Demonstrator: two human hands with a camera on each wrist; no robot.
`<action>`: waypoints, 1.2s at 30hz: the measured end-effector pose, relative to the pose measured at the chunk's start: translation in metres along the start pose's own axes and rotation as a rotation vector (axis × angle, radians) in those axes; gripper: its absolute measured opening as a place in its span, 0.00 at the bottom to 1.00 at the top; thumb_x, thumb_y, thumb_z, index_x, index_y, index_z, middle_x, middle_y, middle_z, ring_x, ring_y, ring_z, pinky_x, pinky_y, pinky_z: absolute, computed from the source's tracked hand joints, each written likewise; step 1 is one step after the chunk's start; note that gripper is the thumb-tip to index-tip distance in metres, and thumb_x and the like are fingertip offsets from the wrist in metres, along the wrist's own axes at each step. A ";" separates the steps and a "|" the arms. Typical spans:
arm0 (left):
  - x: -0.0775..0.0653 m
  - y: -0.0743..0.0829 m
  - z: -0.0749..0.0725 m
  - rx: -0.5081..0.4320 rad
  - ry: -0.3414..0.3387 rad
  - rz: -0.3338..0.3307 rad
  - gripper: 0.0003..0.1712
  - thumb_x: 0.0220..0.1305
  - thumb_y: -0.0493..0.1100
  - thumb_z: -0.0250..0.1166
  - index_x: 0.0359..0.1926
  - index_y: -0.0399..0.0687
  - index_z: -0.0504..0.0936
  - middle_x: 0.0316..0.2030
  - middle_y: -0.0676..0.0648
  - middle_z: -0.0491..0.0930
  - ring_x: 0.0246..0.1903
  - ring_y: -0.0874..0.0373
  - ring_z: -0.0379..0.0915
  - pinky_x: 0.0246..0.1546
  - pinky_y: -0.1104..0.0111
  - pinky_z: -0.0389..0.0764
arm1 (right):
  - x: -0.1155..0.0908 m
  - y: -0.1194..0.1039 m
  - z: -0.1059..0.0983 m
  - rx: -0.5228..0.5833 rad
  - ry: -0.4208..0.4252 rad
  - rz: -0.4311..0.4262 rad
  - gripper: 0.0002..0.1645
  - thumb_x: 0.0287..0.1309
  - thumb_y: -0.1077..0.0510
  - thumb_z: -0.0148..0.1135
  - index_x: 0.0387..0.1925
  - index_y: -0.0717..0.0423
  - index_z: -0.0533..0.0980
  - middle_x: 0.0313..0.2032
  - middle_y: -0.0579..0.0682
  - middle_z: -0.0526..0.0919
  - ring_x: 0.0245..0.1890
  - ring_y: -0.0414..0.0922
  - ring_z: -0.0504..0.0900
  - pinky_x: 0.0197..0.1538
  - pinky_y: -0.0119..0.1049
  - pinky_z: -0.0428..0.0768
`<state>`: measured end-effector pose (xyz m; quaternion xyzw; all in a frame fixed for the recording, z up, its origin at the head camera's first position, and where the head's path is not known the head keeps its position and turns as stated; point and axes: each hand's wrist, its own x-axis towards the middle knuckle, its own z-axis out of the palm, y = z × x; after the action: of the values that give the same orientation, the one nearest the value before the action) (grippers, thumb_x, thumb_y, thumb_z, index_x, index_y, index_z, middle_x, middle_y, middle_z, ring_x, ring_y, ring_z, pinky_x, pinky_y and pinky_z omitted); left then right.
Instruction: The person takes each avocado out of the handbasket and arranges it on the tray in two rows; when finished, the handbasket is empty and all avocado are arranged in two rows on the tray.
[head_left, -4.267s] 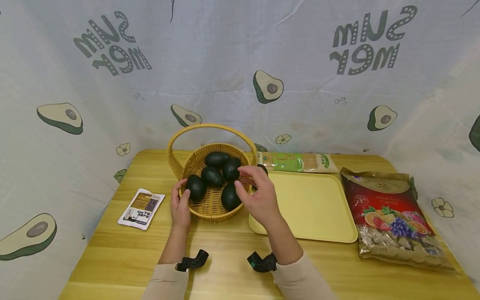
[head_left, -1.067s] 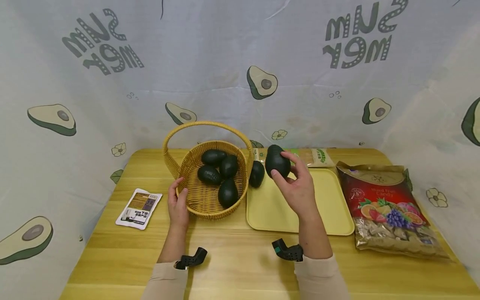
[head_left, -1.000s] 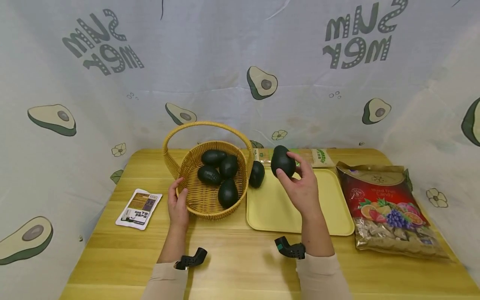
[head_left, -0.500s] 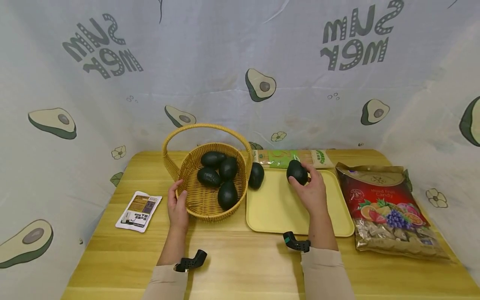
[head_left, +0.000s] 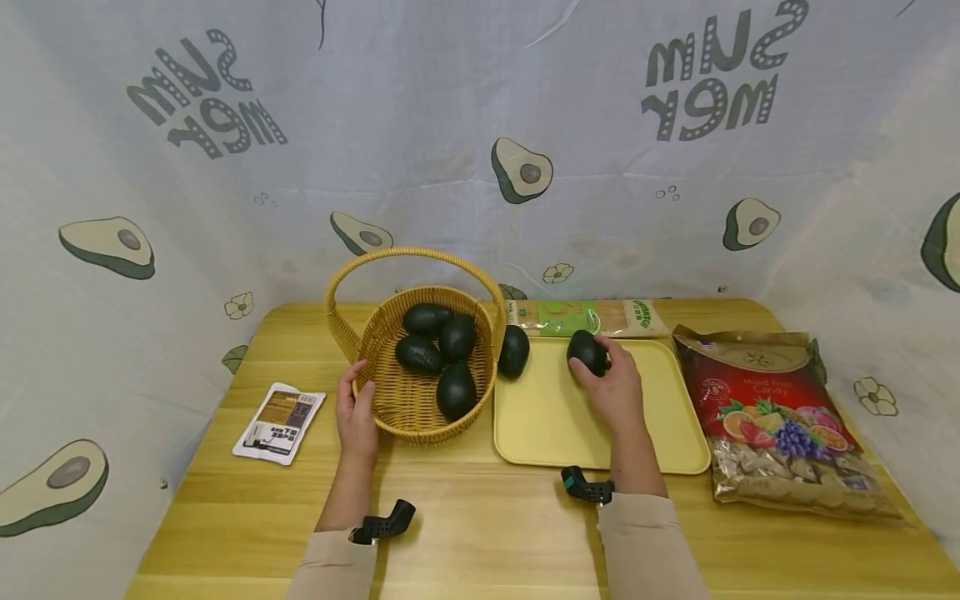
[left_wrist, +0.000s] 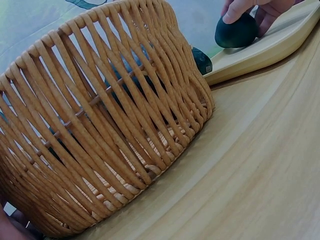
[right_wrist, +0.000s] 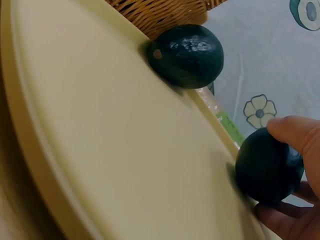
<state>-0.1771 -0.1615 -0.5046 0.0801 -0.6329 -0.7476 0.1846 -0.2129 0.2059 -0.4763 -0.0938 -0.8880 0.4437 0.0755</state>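
Clamps a dark avocado (head_left: 587, 352) in the right grip (head_left: 618, 385), between thumb and fingers, low at the far side of the yellow tray (head_left: 547, 425); hard to tell whether resting on its floor or just above. Has brought it down since a second ago, away from its place in front of the long green-labelled packet (head_left: 568, 317), and since half a second ago has shifted it slightly leftward and nearer. Keeps the left grip (head_left: 357, 421) at the near left side of the wicker basket (head_left: 401, 408), as before, with thumb and forefinger apart on it; cannot tell whether curled round the wall. Leaves four avocados (head_left: 456, 392) inside, against five some four seconds ago. Leaves a second avocado (head_left: 513, 352) at the tray's far left corner, just beside the basket, unmoved like the red candy bag (head_left: 780, 417) and white pouch (head_left: 279, 423) on the bench (head_left: 480, 533).
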 end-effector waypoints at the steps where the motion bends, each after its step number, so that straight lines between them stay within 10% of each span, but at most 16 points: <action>1: 0.000 0.000 0.000 0.000 -0.002 -0.001 0.22 0.77 0.36 0.46 0.68 0.37 0.67 0.75 0.43 0.60 0.75 0.54 0.51 0.63 0.81 0.61 | 0.000 0.001 0.001 0.005 0.006 0.002 0.39 0.67 0.48 0.66 0.74 0.56 0.65 0.69 0.68 0.67 0.68 0.66 0.68 0.68 0.63 0.67; 36: -0.001 0.001 0.002 -0.009 -0.002 0.007 0.21 0.77 0.37 0.47 0.67 0.40 0.68 0.73 0.42 0.60 0.73 0.53 0.55 0.60 0.81 0.64 | -0.001 0.000 -0.002 0.040 0.046 0.038 0.39 0.66 0.50 0.66 0.73 0.57 0.65 0.68 0.69 0.66 0.62 0.65 0.70 0.64 0.63 0.69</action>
<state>-0.1762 -0.1596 -0.5035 0.0766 -0.6300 -0.7499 0.1868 -0.2117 0.2073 -0.4755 -0.1195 -0.8751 0.4604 0.0893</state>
